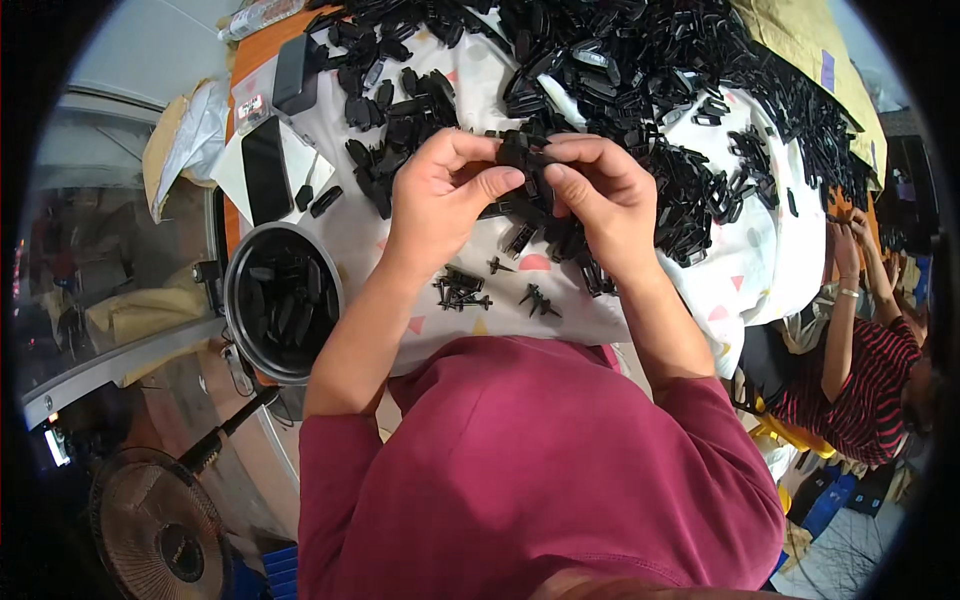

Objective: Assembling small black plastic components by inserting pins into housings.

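Note:
Between my two hands, above the cloth-covered table (590, 322), is a small black plastic part (514, 150); its exact kind does not show. Thumb and fingers of my left hand (445, 190) pinch it from the left. My right hand (605, 195) pinches at its right side, fingertips close to the left ones. Below the hands lie small black pronged pieces (538, 300) and a little cluster of similar pieces (462, 288). More black plastic parts (405, 105) are spread just beyond my left hand.
A large heap of black parts (640, 50) covers the far side. At left stand a metal bowl (335, 290) holding black parts, a phone (265, 172) and a dark box (296, 75). A fan (160, 520) is at lower left. Another person (850, 370) works at right.

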Motion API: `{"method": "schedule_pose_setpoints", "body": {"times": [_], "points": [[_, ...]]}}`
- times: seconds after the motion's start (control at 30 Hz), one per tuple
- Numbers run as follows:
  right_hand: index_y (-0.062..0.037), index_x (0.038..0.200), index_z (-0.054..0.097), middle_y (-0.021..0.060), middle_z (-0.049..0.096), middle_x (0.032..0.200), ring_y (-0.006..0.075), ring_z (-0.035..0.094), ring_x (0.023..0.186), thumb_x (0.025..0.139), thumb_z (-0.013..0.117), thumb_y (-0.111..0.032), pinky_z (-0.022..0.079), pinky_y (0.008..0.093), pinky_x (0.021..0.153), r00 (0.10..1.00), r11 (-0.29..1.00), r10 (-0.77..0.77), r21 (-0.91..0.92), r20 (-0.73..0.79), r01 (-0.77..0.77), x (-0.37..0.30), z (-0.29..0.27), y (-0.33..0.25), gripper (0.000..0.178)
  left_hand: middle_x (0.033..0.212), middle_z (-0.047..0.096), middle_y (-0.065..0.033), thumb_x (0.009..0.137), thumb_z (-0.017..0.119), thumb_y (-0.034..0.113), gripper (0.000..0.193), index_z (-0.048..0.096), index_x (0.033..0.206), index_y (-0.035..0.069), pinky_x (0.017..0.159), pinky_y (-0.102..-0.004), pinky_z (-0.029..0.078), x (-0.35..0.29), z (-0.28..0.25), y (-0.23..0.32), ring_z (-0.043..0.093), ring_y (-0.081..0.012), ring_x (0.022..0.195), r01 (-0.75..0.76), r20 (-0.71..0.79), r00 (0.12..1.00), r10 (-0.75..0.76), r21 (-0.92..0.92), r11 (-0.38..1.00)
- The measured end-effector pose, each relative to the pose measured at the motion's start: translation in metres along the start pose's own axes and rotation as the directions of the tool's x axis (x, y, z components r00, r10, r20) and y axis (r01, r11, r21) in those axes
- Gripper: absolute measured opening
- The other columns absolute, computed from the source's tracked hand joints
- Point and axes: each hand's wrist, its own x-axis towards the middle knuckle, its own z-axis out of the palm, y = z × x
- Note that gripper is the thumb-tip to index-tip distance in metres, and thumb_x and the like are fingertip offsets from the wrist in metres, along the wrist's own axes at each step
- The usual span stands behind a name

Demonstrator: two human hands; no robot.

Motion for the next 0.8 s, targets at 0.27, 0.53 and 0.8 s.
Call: {"method": "schedule_pose_setpoints", "body": {"times": [0.27,0.53,0.8], "points": [[-0.002,0.102,0.06,0.0123,0.059,0.09,0.019,0.057,0.073,0.072,0.057,0.01,0.046,0.0259,0.063,0.894,0.636,-0.377,-0.634,0.241,0.439,-0.001,-0.007,-0.018,0.032,0.081,0.062,-0.0055,0.072,0.068,0.004,0.03,0.058,0.1,-0.002,0.064,-0.0204,0.048,-0.007,-0.003,0.01,0.057,-0.0078,0.071,-0.165,0.004,0.984,0.176,0.369,0.915],[-0.0041,0.101,0.06,0.0109,0.057,0.088,0.0249,0.054,0.071,0.066,0.061,0.008,0.046,0.0287,0.061,0.847,0.447,-0.456,-0.753,0.272,0.483,-0.015,0.003,-0.004,0.037,0.093,0.059,-0.0082,0.083,0.054,0.008,0.026,0.053,0.107,-0.003,0.076,-0.0278,0.047,-0.022,0.021,-0.014,0.057,-0.0149,0.084,0.159,-0.084,0.978,-0.192,-0.296,0.942],[0.0051,0.1,0.053,0.0081,0.061,0.083,0.0087,0.057,0.068,0.079,0.061,-0.007,0.047,0.0196,0.06,0.971,0.897,0.239,-0.384,0.002,-0.22,-0.047,0.006,0.015,0.026,0.093,0.061,-0.0053,0.082,0.059,0.013,0.022,0.057,0.1,0.001,0.082,-0.0234,0.039,-0.051,0.014,-0.029,0.054,-0.0103,0.086,0.21,-0.095,0.959,-0.267,-0.393,0.895]]}}
